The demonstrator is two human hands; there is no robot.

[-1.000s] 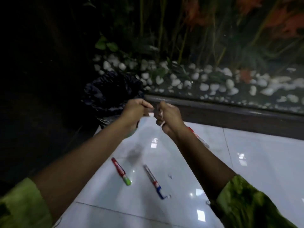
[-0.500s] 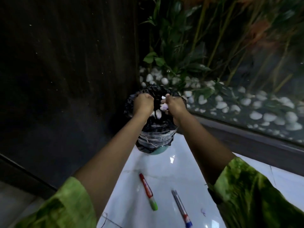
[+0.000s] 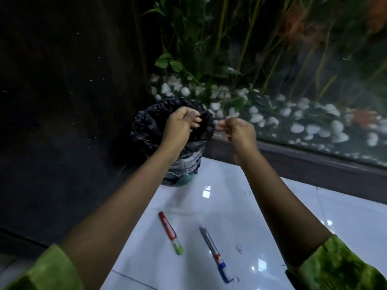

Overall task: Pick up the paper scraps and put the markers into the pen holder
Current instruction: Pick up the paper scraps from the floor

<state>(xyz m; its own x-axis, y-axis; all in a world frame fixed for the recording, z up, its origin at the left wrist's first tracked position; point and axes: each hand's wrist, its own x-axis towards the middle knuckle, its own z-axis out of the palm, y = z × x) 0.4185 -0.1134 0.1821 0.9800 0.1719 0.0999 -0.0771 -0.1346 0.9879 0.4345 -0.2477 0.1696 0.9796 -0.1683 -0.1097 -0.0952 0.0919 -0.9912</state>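
Note:
My left hand [image 3: 180,124] hovers over the mouth of a small bin lined with a black plastic bag [image 3: 146,126], its fingers curled in. To the right of the bin's rim is my right hand [image 3: 240,132], also curled and blurred. No paper scraps show in either hand. Two markers lie on the glossy white surface [image 3: 230,195] below my arms: a red one with a green cap [image 3: 170,235] and a grey one with a blue cap [image 3: 213,252]. No pen holder is in view.
The bin stands at the far left corner of the white surface, against a dark wall [image 3: 62,101]. A dark ledge [image 3: 314,164] runs along the back, with a glass pane, white pebbles [image 3: 303,122] and green plants behind it.
My hands were together over the bin with white scraps between them. Now they have parted, the right hand moving right off the rim, and the scraps are gone from sight.

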